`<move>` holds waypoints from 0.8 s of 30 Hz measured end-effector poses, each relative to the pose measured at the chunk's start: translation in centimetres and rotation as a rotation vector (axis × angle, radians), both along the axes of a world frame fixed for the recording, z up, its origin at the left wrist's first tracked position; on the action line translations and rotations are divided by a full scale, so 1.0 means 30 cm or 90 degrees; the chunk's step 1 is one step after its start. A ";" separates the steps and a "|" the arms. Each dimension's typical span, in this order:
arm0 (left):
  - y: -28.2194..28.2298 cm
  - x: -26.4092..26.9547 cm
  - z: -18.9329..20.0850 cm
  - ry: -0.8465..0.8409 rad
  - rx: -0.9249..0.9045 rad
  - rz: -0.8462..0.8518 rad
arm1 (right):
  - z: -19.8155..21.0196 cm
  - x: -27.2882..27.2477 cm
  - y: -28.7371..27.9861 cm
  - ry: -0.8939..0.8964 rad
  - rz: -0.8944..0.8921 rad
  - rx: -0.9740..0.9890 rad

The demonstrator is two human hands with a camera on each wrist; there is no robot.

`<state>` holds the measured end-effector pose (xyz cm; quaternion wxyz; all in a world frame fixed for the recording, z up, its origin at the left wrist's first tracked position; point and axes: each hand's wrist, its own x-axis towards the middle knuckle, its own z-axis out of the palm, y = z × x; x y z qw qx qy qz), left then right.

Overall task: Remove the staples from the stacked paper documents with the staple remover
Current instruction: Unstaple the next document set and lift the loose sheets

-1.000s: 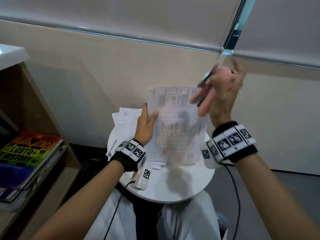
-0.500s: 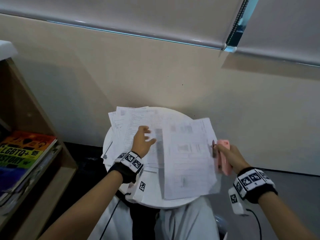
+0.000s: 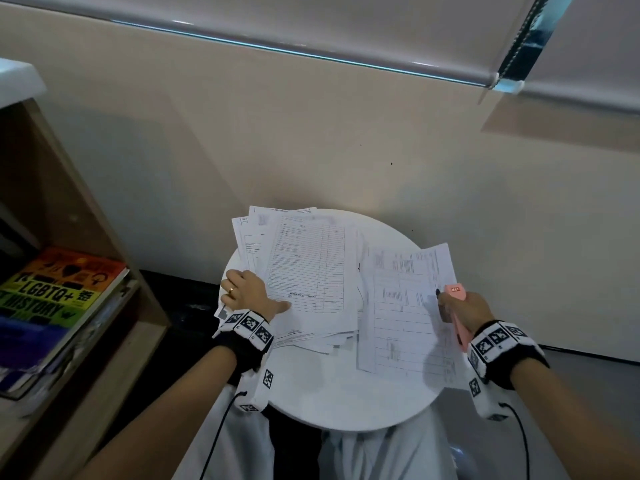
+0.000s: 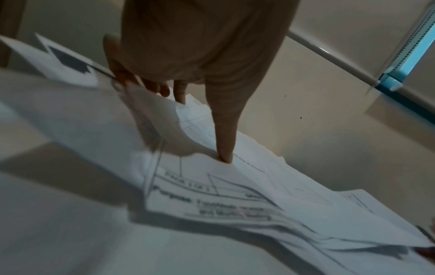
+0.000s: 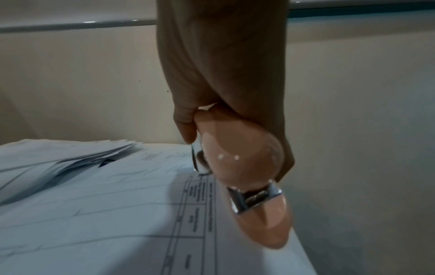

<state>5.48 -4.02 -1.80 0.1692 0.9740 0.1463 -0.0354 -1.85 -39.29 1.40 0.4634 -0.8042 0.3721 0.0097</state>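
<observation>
A loose stack of printed documents (image 3: 308, 268) lies on the left half of a round white table (image 3: 346, 407). My left hand (image 3: 254, 299) is at the stack's near left edge. Its thumb (image 4: 226, 154) presses on the top sheets and its fingers (image 4: 153, 87) curl under their lifted edge. A separate document (image 3: 405, 313) lies flat on the right side, overhanging the rim. My right hand (image 3: 450, 308) rests at that document's right edge and grips a pink staple remover (image 3: 458, 315) with metal parts (image 5: 247, 176). No staple is visible.
A wooden bookshelf (image 3: 104, 237) stands close on the left with a rainbow-coloured book (image 3: 59, 289) on top of a pile. A beige wall runs right behind the table. My lap in white clothing (image 3: 363, 452) is under the near rim.
A second ago both hands held one document up in the air. It now lies on the right of the table under the right hand, and the left hand has gone to the stack's left edge.
</observation>
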 end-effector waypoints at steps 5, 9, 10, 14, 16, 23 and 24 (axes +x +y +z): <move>0.025 0.019 -0.010 0.018 -0.105 0.006 | -0.017 0.020 0.041 0.041 0.059 -0.019; 0.090 0.008 -0.045 -0.072 -0.289 0.032 | -0.028 0.009 0.078 0.027 0.138 -0.202; 0.115 0.005 -0.041 -0.102 -0.331 0.037 | -0.020 -0.003 0.096 -0.004 0.178 -0.235; 0.232 -0.031 0.022 -0.137 -0.400 0.060 | 0.014 -0.056 0.159 -0.040 0.346 -0.149; 0.286 -0.041 0.037 -0.138 -0.414 0.074 | 0.021 -0.080 0.193 -0.007 0.418 -0.181; 0.317 -0.019 0.057 -0.109 -0.499 0.012 | 0.045 -0.141 0.398 -0.035 0.432 0.047; 0.314 -0.014 0.060 -0.089 -0.485 -0.009 | 0.044 -0.135 0.424 -0.034 0.424 0.075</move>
